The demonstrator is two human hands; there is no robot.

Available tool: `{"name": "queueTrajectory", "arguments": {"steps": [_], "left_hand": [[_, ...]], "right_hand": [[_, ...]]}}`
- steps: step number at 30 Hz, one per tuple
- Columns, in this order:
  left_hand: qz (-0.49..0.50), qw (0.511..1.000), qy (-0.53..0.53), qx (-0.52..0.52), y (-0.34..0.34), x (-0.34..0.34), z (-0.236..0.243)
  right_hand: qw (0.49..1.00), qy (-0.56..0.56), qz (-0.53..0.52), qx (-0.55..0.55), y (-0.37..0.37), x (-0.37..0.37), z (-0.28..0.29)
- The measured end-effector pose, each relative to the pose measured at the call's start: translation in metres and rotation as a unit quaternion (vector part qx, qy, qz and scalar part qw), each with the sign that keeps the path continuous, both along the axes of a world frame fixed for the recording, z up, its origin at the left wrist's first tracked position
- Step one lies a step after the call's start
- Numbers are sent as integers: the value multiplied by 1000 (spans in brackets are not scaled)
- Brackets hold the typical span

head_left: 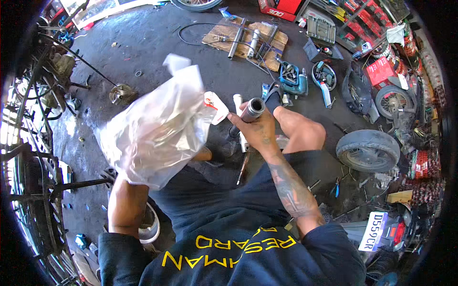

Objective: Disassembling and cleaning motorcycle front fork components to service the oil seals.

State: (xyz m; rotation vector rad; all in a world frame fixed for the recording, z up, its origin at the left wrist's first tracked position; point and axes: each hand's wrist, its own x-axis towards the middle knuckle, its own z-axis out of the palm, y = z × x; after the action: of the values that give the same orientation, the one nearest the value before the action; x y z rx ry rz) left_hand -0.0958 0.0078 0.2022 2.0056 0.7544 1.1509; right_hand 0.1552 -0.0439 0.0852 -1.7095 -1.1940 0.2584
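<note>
A large, crumpled clear plastic bag [157, 126] covers my left hand, so its fingers are hidden; my left forearm [126, 205] enters the bag's lower end. My right hand [260, 131] is wrapped round a grey metal tube [253, 110], its hollow, dark-rimmed end facing up. Close to my right thumb, at the bag's right edge, is a white and red packet or card [217, 107]. Behind my right hand, between my legs, is a silvery tube [238, 101], partly hidden. Below it a thin rod [242, 169] lies on the floor.
Ahead, a wooden board [281, 43] carries metal tubes and a spring, with a black cable beside it. Right of my knee are a blue parts tray [292, 78], a tyred wheel [368, 150] and blue-handled pliers [337, 188]. A white bucket [150, 226] stands by my left elbow.
</note>
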Motion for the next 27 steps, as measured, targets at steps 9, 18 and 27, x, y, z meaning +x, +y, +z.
{"name": "queueTrajectory", "arguments": {"steps": [9,18,27], "left_hand": [[-91,990,-3,111,25,35,34],[-177,975,3,135,65,38,14],[-267,950,0,163,80,44,-3]], "right_hand": [[985,-148,-17,81,-18,-14,80],[988,-101,108,34,-21,-1,89],[972,159,171,11,-12,18,106]]}}
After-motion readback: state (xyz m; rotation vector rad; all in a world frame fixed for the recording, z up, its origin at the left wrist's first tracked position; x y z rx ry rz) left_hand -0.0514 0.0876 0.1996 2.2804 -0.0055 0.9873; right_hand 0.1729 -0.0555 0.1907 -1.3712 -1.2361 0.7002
